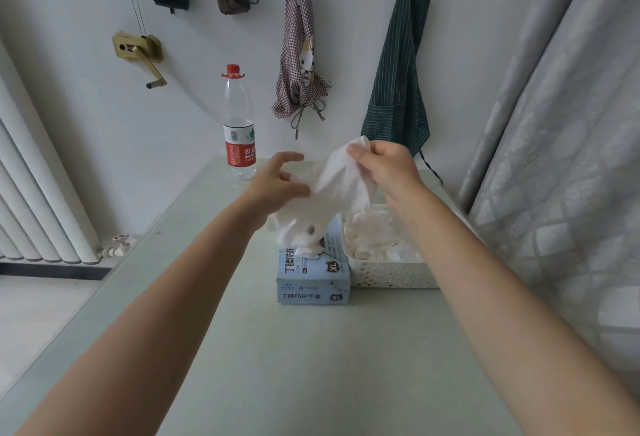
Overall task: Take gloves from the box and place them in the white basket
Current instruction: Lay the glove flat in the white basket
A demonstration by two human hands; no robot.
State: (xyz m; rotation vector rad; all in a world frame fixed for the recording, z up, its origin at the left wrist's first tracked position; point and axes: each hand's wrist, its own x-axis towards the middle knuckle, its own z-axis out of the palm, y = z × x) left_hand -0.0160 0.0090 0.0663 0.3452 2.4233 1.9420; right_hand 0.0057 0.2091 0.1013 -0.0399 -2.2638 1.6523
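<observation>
A light blue glove box (313, 279) marked XL lies on the table, with white gloves (299, 233) bulging out of its top. Right beside it stands the white basket (391, 274), which holds several white gloves. Above the box, my right hand (384, 168) pinches a white glove (341, 175) by its upper end and holds it up. The glove hangs down toward the box and the basket. My left hand (277, 182) is beside the glove's lower left part, fingers spread and relaxed, thumb touching it.
A plastic water bottle (238, 123) with a red cap stands at the table's (277, 366) far edge. Aprons (398, 64) and bags hang on the wall behind. A radiator (38, 200) is on the left and a grey curtain (561, 158) on the right.
</observation>
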